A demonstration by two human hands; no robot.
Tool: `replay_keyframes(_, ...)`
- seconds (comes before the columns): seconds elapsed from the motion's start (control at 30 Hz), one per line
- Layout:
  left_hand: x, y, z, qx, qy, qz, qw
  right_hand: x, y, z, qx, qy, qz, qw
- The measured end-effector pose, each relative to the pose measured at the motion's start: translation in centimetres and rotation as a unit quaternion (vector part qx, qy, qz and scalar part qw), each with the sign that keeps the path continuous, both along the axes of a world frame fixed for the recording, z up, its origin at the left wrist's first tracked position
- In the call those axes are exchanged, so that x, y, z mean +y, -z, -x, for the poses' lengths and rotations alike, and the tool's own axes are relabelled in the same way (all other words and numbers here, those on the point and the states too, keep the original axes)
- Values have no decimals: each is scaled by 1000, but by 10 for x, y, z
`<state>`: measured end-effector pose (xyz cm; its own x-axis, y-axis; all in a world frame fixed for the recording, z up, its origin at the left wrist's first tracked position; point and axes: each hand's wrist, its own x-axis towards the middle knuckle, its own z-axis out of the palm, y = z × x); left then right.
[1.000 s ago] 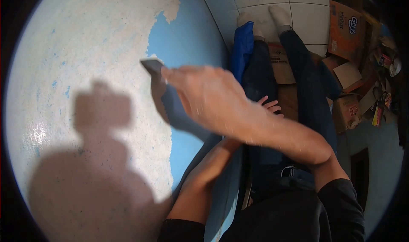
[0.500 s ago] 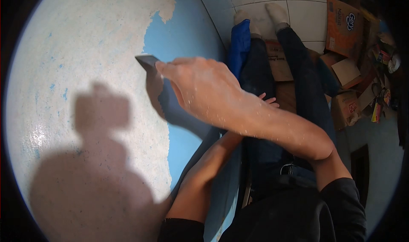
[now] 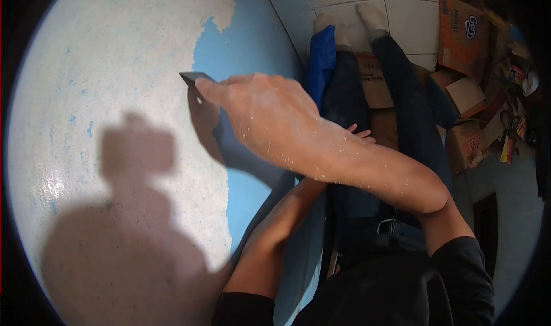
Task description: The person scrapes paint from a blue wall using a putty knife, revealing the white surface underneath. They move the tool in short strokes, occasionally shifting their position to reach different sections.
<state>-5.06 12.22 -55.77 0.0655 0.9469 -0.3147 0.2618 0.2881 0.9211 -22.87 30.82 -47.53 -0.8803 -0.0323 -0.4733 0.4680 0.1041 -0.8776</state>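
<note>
The pale, scraped wall (image 3: 115, 67) is spreading left of the scraper (image 3: 192, 76), and blue paint (image 3: 241, 44) is showing just right of it. The scraper's blade is touching the wall at the paint's edge. The right hand (image 3: 258, 110) is clasping the handle, which is hidden inside the fist. Well right of the scraper, the left hand (image 3: 360, 134) is showing only fingertips, so its state cannot be told. The scraper is probably handling light and stiff; the handle, not the thin blade, is offering the better hold.
</note>
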Motion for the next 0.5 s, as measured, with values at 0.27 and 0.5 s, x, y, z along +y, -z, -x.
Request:
replay_keyframes(0.27, 3, 4, 4, 46, 29, -18, 998, 4, 0, 6, 3, -6, 4, 1000)
replay_keyframes(0.5, 0, 3, 0, 0, -14, -7, 1000, 0, -6, 6, 13, -11, -32, 999)
